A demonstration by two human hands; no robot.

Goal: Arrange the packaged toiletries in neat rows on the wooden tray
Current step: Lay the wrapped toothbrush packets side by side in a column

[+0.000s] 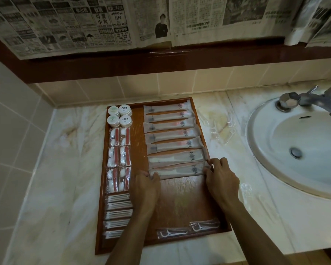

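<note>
A wooden tray [182, 199] lies on the marble counter. Its right half holds a column of several long frosted packets [168, 123]. The nearest of them, a comb packet [180, 171], is held at both ends: my left hand [147, 186] pinches its left end and my right hand [221, 177] pinches its right end. On the tray's left side lie round white soap packs [119, 115], red-and-white cotton kits [119, 159] and cotton-swab packets [117, 215]. Two floss-pick packets [189, 229] lie near the tray's front edge.
More clear floss-pick packets [218, 127] lie loose on the counter between the tray and the white sink [294, 150]. A metal tap [313, 100] stands behind the basin. Tiled walls close in at left and back, with newspaper hung above.
</note>
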